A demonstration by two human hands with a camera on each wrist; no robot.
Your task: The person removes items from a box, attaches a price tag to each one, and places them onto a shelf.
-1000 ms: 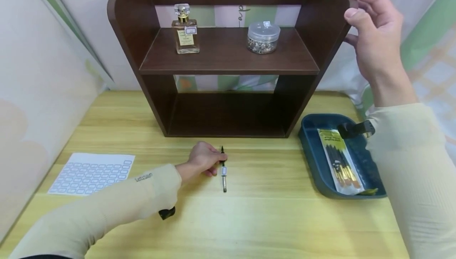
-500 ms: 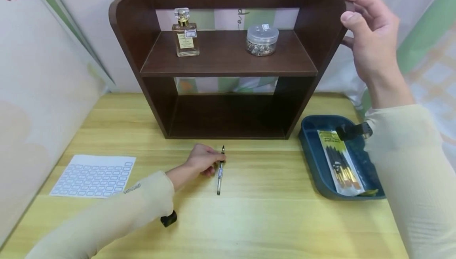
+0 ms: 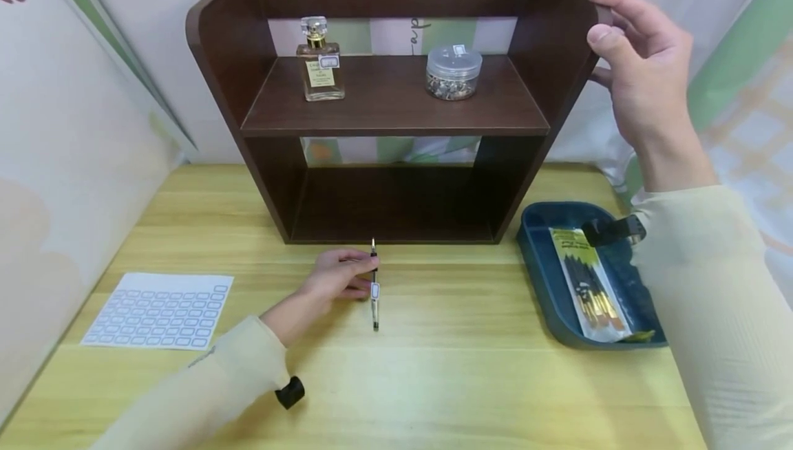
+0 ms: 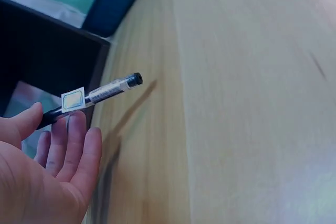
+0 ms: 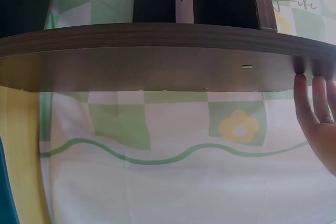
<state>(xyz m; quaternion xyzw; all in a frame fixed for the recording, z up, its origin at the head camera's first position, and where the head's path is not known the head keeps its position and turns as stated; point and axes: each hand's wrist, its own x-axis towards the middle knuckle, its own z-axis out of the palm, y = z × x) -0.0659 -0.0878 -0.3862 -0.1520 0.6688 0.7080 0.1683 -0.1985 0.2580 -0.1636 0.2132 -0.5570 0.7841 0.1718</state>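
Observation:
My left hand (image 3: pixel 331 276) pinches a slim pen (image 3: pixel 374 312) between thumb and fingers, just in front of the shelf's base. A small white label with a blue border (image 4: pixel 73 100) is stuck on the pen's barrel, and in the left wrist view the pen is held clear of the table. At the upper right, my right hand (image 3: pixel 653 82) grips the side panel of the dark brown two-tier shelf (image 3: pixel 390 111), thumb at its front edge. Fingertips (image 5: pixel 300 82) touch the panel's outer face in the right wrist view.
On the upper tier stand a labelled perfume bottle (image 3: pixel 321 78) and a round clear jar (image 3: pixel 453 75) of small metallic pieces. A blue tray (image 3: pixel 545 298) at the right holds packaged paintbrushes (image 3: pixel 591 292). A label sheet (image 3: pixel 161 309) lies at the left.
My left hand has drawn slightly left and toward the shelf with the pen, whose lower end swung and straightened again. My right hand keeps its hold on the shelf.

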